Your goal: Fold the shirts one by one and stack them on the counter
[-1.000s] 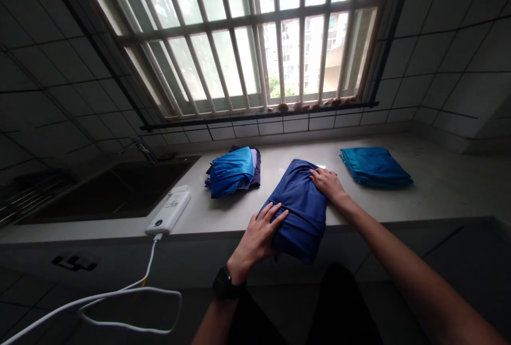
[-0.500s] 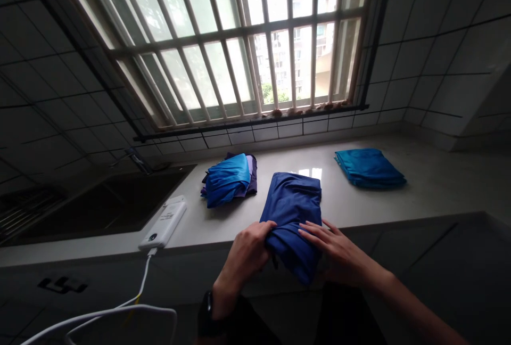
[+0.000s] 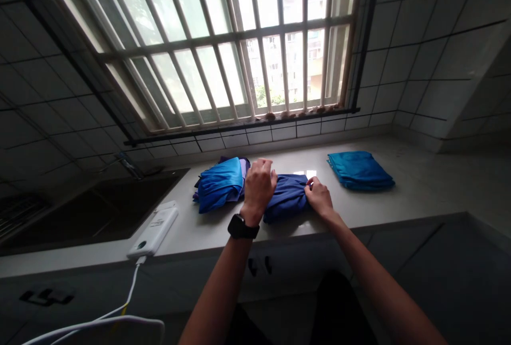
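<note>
A dark blue cloth (image 3: 286,199), folded into a wrinkled bundle, lies on the light countertop (image 3: 223,228). My left hand (image 3: 259,185), with a black watch on its wrist, is over the cloth's left end; its fingers are partly curled, and whether they grip anything is unclear. At the right end, my right hand (image 3: 318,196) pinches the cloth's edge. To the left sits a loose pile of bright blue and purple cloths (image 3: 220,184). A neatly folded teal cloth stack (image 3: 360,170) rests farther right.
A white device (image 3: 155,229) with a white cable (image 3: 133,281) lies near the counter's front edge. Beyond it on the left is a dark sink (image 3: 99,212) with a faucet (image 3: 130,165). A barred window (image 3: 255,33) is behind the counter.
The dark blue cloth's front part, which hung past the counter edge, is now folded up onto the counter. Both hands have moved forward, and the view has shifted slightly.
</note>
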Motion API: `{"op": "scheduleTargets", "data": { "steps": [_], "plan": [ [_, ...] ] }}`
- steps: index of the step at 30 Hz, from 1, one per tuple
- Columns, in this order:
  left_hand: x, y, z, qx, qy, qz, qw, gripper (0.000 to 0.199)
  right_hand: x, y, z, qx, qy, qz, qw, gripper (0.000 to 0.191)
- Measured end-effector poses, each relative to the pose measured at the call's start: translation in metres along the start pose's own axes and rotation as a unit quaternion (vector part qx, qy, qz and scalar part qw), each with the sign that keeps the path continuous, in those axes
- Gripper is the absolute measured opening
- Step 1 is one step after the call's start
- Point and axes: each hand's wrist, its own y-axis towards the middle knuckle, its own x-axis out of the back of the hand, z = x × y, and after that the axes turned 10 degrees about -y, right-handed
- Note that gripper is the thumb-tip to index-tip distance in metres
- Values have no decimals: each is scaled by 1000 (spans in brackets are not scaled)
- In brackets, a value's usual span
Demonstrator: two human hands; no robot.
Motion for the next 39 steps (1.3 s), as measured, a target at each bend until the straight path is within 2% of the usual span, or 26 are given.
{"op": "scheduleTargets", "data": {
  "steps": [2, 3, 5, 7, 9, 11, 13, 16, 18, 19, 21, 23, 24, 25, 28, 31, 33, 36, 39],
  "plan": [
    [-18, -20, -4, 20, -19, 60, 998, 33, -9, 2, 0, -4, -33, 15, 999, 24],
    [-25, -30, -4, 48, -21, 77, 996, 44, -12, 1, 0, -2, -39, 18, 999, 25],
    [-32, -48, 0, 122, -29, 81, 989, 72, -15, -2, -1, -2, -39, 20, 999, 26],
    [-31, -60, 10, 197, -71, 84, 974, 86, -15, -4, -3, -3, -18, 25, 1000, 27],
    [-24, -67, 22, 225, -152, 104, 957, 79, -12, -7, -7, 7, 39, 38, 998, 31],
    [-15, -71, 34, 205, -240, 120, 941, 64, -7, -9, -11, 38, 134, 65, 988, 45],
    [-3, -70, 43, 173, -303, 111, 931, 56, 2, -12, -15, 87, 247, 127, 957, 62],
    [18, -54, 49, 153, -349, 76, 921, 61, 16, -8, -16, 147, 403, 222, 876, 67],
    [29, -32, 48, 140, -344, 32, 928, 64, 22, 1, -14, 143, 472, 214, 843, 63],
    [30, -18, 45, 127, -325, 7, 937, 64, 23, 8, -12, 127, 484, 189, 845, 61],
    [24, 7, 38, 87, -259, -48, 961, 61, 20, 20, -8, 72, 440, 124, 886, 52],
    [4, 23, 29, 57, -156, -94, 982, 56, 12, 26, -4, 26, 308, 56, 950, 45],
    [-11, 26, 24, 45, -110, -93, 989, 52, 8, 26, -2, 17, 226, 24, 974, 45],
    [-26, 26, 21, 37, -80, -58, 994, 48, 4, 22, -1, 22, 151, -4, 988, 47],
    [-71, 10, 19, 23, -61, 120, 991, 38, -4, 4, 2, 97, 19, -37, 994, 52],
    [-96, -7, 26, -8, -49, 171, 984, 43, -7, -13, 8, 175, -14, -21, 984, 55],
    [-99, -10, 32, -14, -43, 179, 983, 45, -10, -17, 12, 181, -42, 15, 983, 58],
    [-94, -7, 44, -26, -72, 207, 975, 49, -18, -17, 14, 139, -95, 89, 982, 65],
    [-92, -4, 54, -32, -121, 233, 964, 54, -27, -14, 10, 123, -123, 105, 979, 64]
  ]
}}
